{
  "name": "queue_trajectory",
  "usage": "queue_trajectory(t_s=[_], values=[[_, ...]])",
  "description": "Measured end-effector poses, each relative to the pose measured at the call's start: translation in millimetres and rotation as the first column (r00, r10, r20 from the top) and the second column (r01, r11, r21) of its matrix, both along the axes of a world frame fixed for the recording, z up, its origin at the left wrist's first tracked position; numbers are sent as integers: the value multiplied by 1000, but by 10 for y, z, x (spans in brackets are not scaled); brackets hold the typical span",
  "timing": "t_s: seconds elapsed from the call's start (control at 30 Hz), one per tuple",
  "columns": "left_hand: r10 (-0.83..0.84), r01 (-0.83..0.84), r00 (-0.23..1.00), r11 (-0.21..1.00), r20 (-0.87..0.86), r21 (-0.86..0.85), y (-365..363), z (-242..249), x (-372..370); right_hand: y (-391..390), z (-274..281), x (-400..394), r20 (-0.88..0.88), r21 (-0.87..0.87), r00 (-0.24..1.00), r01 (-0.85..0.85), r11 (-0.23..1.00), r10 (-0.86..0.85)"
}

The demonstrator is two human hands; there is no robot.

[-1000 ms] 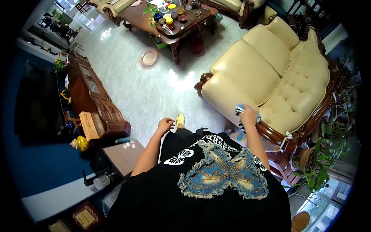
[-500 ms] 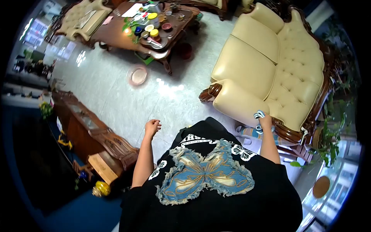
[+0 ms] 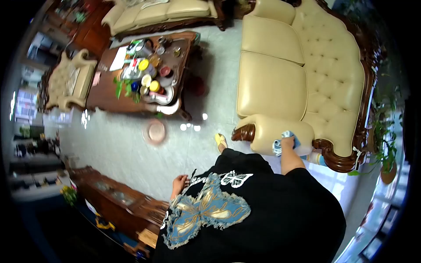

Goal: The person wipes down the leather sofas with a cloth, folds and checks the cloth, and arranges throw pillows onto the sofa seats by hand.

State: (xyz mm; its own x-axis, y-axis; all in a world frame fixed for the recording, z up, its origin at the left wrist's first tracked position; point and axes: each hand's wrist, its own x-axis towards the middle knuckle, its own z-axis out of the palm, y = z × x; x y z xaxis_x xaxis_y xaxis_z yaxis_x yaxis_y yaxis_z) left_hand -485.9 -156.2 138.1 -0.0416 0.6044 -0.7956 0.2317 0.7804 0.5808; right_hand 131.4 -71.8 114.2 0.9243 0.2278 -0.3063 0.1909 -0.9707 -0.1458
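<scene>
My right hand (image 3: 287, 143) is closed on a crumpled blue-and-white cloth (image 3: 277, 148), parts of which stick out on both sides of the fist. It is beside the rounded arm of the cream leather sofa (image 3: 272, 83); whether the cloth touches the sofa cannot be made out. Low by the front of my black shirt (image 3: 280, 210), my left hand (image 3: 180, 180) hangs with loosely bent fingers and nothing visible in it. A yellow shoe (image 3: 220, 140) shows on my foot.
A carved wooden coffee table (image 3: 105, 98) carries jars, cups and a plant. A round pinkish basin-like object (image 3: 154, 132) is on the grey tiled floor (image 3: 118, 144). A wooden cabinet (image 3: 109, 193) stands at left, and hanging plants (image 3: 386, 136) line the right.
My view has turned and moved forward along the sofa. The cloth is still in my right hand, now beside the sofa arm's front. My left hand has dropped closer to my shirt.
</scene>
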Motion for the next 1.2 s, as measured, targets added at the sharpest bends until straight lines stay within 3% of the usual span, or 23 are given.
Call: queue_trajectory(t_s=[0.1, 0.17, 0.23, 0.27, 0.33, 0.37, 0.43, 0.47, 0.5, 0.57, 0.6, 0.63, 0.7, 0.73, 0.77, 0.83, 0.87, 0.9, 0.97, 1.03, 1.07, 1.1, 1.2], values=[[-115, 118, 990, 993, -83, 31, 474, 240, -257, 354, -125, -647, 9, -27, 996, 90, 996, -90], [-109, 112, 989, 993, -98, 30, 865, 176, -517, 619, -289, -877, 47, -77, 989, 147, 986, -143], [12, -7, 999, 994, -49, 109, 1227, 101, -666, 885, -185, -928, 4, -257, 998, 54, 965, -55], [43, -41, 999, 993, -17, 111, 1411, 87, -707, 986, -111, -936, -1, -261, 997, 73, 963, -76], [75, -79, 997, 988, 36, 134, 1547, -44, -730, 1083, 28, -910, -83, -198, 993, -101, 975, 86], [8, -11, 1000, 994, 28, 108, 1760, -1, -734, 1172, -29, -870, -83, -200, 995, -76, 977, 61], [-241, 243, 970, 967, -25, 82, 2062, 30, -764, 1268, -31, -789, -328, -169, 910, -322, 932, 255], [-289, 287, 957, 956, 19, 56, 2211, -20, -775, 1311, 9, -792, -309, -156, 914, -321, 934, 262], [-507, 515, 857, 844, -91, 149, 2375, -55, -827, 1343, 51, -799, -305, -157, 922, -294, 943, 237], [-715, 750, 654, 655, -246, 89, 2596, -847, -1184, 1330, 24, -789, -246, -18, 863, -459, 888, 441], [-729, 788, 610, 599, -310, 141, 2728, -1315, -1361, 1296, 81, -839, -171, 50, 847, -503, 863, 503], [-794, 836, 522, 548, -312, 3, 3026, -1260, -1366, 1287, 118, -874, -173, 42, 856, -487, 872, 486], [-740, 757, 646, 652, -187, 36, 3533, -1161, -1341, 1276, 191, -938, -483, 184, 805, -289, 939, 343], [-624, 638, 770, 761, -133, 121, 3787, -736, -1223, 1182, 114, -999, -588, 339, 732, -163, 927, 344], [-632, 638, 769, 769, -93, 46, 4077, -980, -1286, 1081, -95, -1107, -513, 426, 775, -143, 893, 369], [-719, 784, 617, 598, -320, 170, 4632, -220, -990, 1051, 175, -1473, -631, 375, 763, 139, 916, 143], [-639, 651, 759, 747, -125, 137, 4935, -668, -1127, 952, 12, -1559, -593, 427, 795, 172, 888, 132], [-623, 635, 772, 763, -127, 121, 5193, -602, -1025, 832, -199, -1618, -557, 474, 823, 202, 857, 114], [-707, 734, 678, 640, -201, 226, 5677, -720, -837, 833, 58, -1832, -583, 447, 812, 303, 842, 17], [-789, 845, 532, 516, -309, 137, 6134, -679, -487, 800, 95, -1889, -559, 370, 824, 347, 862, -92], [-763, 820, 572, 548, -302, 168, 6272, -650, -279, 762, 54, -1873, -533, 391, 841, 345, 853, -95], [-766, 782, 617, 569, -182, 253, 6433, -635, -23, 740, 15, -1841, -537, 390, 835, 369, 844, -118], [-825, 802, 555, 494, -113, 335, 6735, -546, 755, 860, 29, -1678, -561, 483, 804, 510, 712, -196]])
